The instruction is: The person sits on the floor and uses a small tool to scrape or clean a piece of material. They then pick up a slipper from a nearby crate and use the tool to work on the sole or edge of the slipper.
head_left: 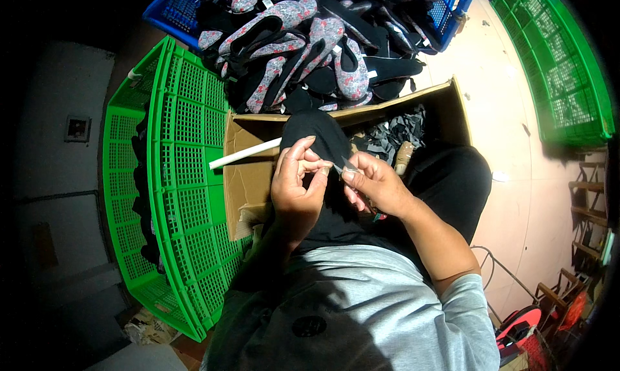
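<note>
My left hand [296,185] grips a black fabric shoe upper [316,135] that stands up over my lap. My right hand [376,187] holds small metal scissors [344,169], their tips at the fabric's edge between my two hands. A white stick [245,154] lies just left of the black piece, across the rim of an open cardboard box [248,177]. The box sits in front of my knees and holds grey and black fabric scraps [394,135].
A blue crate [171,9] at the top is heaped with black and grey floral shoe uppers [303,44]. One green crate [174,177] stands on my left, another green crate [562,67] at the top right. Chairs [591,203] and a red object [520,322] are at the right.
</note>
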A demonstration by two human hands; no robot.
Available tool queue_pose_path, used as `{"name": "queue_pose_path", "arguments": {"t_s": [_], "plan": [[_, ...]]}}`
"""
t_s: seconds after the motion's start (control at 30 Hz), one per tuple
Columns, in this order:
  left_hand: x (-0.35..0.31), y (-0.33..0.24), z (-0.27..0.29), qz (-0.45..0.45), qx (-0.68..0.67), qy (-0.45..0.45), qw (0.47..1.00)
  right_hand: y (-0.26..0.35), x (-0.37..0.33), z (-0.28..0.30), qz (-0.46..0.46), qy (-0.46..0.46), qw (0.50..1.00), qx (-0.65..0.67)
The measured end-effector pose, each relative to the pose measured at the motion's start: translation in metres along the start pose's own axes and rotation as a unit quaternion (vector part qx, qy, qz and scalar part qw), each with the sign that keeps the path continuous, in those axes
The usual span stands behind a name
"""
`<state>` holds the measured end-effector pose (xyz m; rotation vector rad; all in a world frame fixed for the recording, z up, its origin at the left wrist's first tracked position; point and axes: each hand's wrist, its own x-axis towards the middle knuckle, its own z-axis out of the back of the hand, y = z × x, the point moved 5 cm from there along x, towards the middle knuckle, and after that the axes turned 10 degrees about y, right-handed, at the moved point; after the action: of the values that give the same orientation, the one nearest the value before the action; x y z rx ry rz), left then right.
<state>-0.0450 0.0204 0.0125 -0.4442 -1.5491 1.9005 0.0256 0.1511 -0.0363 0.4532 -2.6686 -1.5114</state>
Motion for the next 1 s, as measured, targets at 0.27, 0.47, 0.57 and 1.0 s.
{"name": "queue_pose_path", "arguments": {"t_s": [0.27, 0.47, 0.57, 1.0], "plan": [[0.001, -0.005, 0.004, 0.024, 0.02, 0.033, 0.999, 0.001, -0.001, -0.002, 0.003, 0.008, 0.999, -0.031], [0.001, 0.0, 0.004, 0.034, -0.039, 0.022, 0.998, 0.003, -0.003, -0.004, 0.015, 0.01, 0.999, -0.046], [0.001, 0.001, 0.005, 0.062, -0.108, 0.002, 0.992, 0.006, -0.004, -0.006, 0.03, 0.017, 0.999, -0.038], [0.001, 0.011, 0.006, 0.083, -0.258, -0.013, 0.963, 0.0, 0.0, -0.004, 0.0, 0.014, 0.999, -0.029]]}}
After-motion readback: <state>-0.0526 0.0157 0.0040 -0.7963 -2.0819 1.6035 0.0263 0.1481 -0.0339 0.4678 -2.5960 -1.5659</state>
